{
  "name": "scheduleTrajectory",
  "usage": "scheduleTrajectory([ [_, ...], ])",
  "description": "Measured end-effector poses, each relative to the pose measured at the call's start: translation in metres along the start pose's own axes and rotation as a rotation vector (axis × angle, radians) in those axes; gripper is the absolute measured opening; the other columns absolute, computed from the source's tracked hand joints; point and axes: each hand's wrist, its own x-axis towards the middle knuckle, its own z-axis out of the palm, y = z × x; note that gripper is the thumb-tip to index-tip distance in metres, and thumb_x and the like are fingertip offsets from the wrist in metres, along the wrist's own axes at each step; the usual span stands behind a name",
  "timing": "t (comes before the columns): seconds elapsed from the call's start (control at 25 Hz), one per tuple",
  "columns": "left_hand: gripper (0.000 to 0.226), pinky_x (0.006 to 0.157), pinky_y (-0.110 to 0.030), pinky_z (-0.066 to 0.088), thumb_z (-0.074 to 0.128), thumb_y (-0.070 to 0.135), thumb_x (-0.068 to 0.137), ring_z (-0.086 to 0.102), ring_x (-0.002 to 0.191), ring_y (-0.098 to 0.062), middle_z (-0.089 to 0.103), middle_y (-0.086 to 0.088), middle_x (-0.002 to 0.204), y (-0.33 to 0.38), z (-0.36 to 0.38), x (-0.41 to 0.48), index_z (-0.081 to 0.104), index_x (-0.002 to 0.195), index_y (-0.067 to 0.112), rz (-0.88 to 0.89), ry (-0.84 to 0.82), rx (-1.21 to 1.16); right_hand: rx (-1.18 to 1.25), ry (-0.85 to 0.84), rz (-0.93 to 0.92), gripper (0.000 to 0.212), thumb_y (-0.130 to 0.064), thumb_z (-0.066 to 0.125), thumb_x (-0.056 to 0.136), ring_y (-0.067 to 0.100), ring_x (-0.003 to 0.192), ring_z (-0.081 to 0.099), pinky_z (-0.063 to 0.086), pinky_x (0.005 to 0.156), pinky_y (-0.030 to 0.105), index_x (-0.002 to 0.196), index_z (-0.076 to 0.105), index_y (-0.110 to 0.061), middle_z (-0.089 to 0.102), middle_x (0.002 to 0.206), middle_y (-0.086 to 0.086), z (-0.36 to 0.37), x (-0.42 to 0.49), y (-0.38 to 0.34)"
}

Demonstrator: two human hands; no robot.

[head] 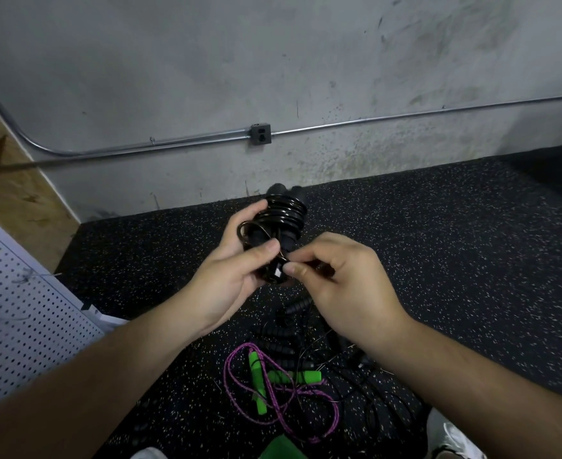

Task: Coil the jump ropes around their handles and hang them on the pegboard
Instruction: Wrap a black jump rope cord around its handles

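Observation:
A black jump rope (284, 215) is coiled in several turns around its two black handles, held up in front of me. My left hand (231, 263) grips the bundle from the left, thumb across the front. My right hand (342, 276) pinches the rope's loose end at the bundle's lower part. On the floor below lie a purple rope with green handles (274, 389) and more black ropes with ribbed black handles (283, 339), loosely tangled. The white pegboard (15, 313) stands at the left edge.
The floor is black speckled rubber matting (438, 243). A grey concrete wall (273, 61) with a metal conduit and an outlet box (260, 134) runs behind. A green object (281, 447) and white shoes show at the bottom edge.

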Motion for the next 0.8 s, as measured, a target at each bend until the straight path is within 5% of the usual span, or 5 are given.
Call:
scheduleTrajectory([
  [0.16, 0.067, 0.099, -0.039, 0.053, 0.070, 0.016, 0.090, 0.062, 0.124, -0.019, 0.065, 0.000, 0.135, -0.007, 0.001, 0.001, 0.041, 0.147, 0.037, -0.060, -0.027, 0.133, 0.000, 0.003, 0.001, 0.006, -0.013, 0.078, 0.086, 0.005, 0.081, 0.063, 0.051, 0.071, 0.022, 0.087, 0.079, -0.018, 0.065, 0.085, -0.011, 0.009, 0.000, 0.003],
  [0.36, 0.072, 0.081, -0.037, 0.059, 0.067, 0.021, 0.082, 0.068, 0.113, -0.017, 0.062, -0.006, 0.135, -0.003, -0.003, 0.000, 0.039, 0.148, 0.030, -0.141, -0.007, 0.188, -0.056, 0.040, 0.004, 0.007, -0.016, 0.078, 0.086, 0.005, 0.082, 0.062, 0.052, 0.071, 0.022, 0.090, 0.079, -0.021, 0.063, 0.088, -0.013, 0.007, 0.001, 0.011],
  [0.6, 0.055, 0.093, -0.049, 0.057, 0.064, 0.012, 0.087, 0.065, 0.117, -0.025, 0.068, -0.006, 0.127, -0.010, -0.002, -0.001, 0.056, 0.140, 0.023, -0.184, -0.038, 0.073, -0.094, 0.013, -0.090, 0.002, -0.013, 0.076, 0.086, 0.011, 0.078, 0.063, 0.056, 0.069, 0.035, 0.085, 0.077, -0.015, 0.064, 0.089, -0.006, 0.013, 0.006, 0.014],
  [0.8, 0.060, 0.091, -0.039, 0.054, 0.067, 0.014, 0.085, 0.066, 0.116, -0.020, 0.068, -0.003, 0.131, -0.002, -0.012, 0.005, 0.055, 0.141, 0.030, -0.108, 0.022, 0.111, -0.492, -0.145, -0.383, 0.031, -0.040, 0.076, 0.083, 0.019, 0.105, 0.047, 0.045, 0.091, 0.039, 0.108, 0.073, -0.023, 0.053, 0.112, -0.006, -0.008, 0.021, 0.016],
])
